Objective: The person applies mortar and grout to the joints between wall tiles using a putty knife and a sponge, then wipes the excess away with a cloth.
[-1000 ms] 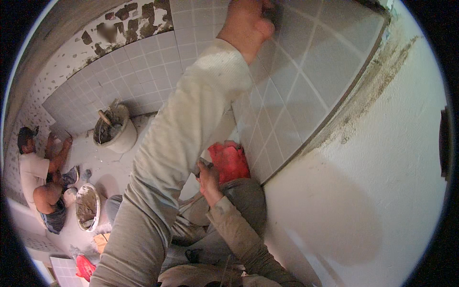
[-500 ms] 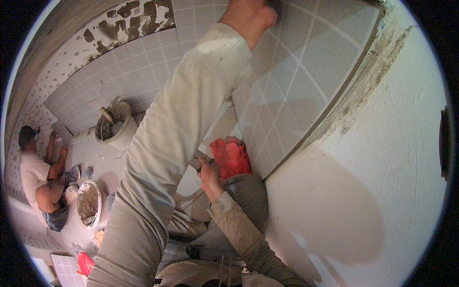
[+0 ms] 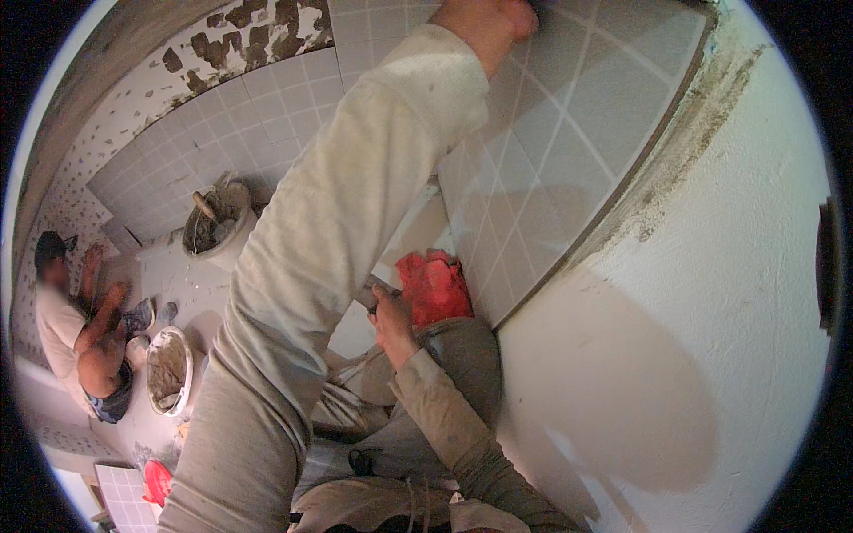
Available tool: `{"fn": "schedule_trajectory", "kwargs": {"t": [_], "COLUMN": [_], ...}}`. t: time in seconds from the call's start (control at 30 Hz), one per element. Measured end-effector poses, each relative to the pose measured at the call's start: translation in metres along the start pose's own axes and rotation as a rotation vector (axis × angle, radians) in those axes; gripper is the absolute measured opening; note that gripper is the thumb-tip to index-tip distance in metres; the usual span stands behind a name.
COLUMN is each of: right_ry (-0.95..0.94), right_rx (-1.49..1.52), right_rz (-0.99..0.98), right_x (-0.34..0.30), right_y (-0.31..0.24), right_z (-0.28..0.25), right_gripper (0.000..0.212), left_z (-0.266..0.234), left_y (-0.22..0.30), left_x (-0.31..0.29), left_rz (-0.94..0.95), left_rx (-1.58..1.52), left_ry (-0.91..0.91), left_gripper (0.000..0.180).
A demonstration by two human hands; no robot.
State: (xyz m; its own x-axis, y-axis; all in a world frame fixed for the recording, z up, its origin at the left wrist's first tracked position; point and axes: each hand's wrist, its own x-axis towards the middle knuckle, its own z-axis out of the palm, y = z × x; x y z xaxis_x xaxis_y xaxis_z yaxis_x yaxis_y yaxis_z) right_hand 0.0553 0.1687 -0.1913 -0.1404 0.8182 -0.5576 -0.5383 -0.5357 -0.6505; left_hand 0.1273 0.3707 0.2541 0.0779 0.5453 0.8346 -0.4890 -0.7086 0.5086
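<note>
Reaching up along the tiled wall point(image 3: 613, 98), the left hand point(image 3: 496, 28) sits farther toward the top edge than a second ago; its fingers are cut off, grip impossible to tell. The right hand point(image 3: 394, 323) clasps a grey object point(image 3: 367, 296), partly hidden, near the red bundle point(image 3: 435, 291).

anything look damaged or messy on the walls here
Yes: above the back wall's tiles a pale strip carries dark, ragged patches, and beside the nearer tiles a rough brownish smear runs along the white wall. Both look untidy against the neat tiling.
</note>
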Motion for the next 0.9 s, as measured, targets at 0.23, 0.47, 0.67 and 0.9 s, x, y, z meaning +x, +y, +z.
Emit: {"fn": "schedule_trajectory", "kwargs": {"t": [0.23, 0.47, 0.67, 0.9], "right_ry": [0.023, -0.002, -0.041, -0.056], "right_rx": [0.033, 0.045, 0.061, 0.053], "right_rz": [-0.019, 0.024, 0.005, 0.002], "right_x": [-0.009, -0.019, -0.017, -0.017], "right_y": [-0.002, -0.008, -0.006, -0.008], "right_z": [-0.001, 0.002, -0.001, 0.002], "right_gripper": [0.031, 0.037, 0.04, 0.039], "left_z": [0.012, 0.004, 0.002, 0.009], "left_y": [0.017, 0.01, -0.005, 0.001], "left_x": [-0.055, -0.035, -0.018, -0.018], "left_rz": [-0.143, -0.259, -0.282, -0.315], "left_rx": [0.006, -0.078, -0.117, -0.25], "left_ry": [0.063, 0.109, 0.096, 0.083], "left_gripper": [0.049, 0.041, 0.034, 0.042]}}
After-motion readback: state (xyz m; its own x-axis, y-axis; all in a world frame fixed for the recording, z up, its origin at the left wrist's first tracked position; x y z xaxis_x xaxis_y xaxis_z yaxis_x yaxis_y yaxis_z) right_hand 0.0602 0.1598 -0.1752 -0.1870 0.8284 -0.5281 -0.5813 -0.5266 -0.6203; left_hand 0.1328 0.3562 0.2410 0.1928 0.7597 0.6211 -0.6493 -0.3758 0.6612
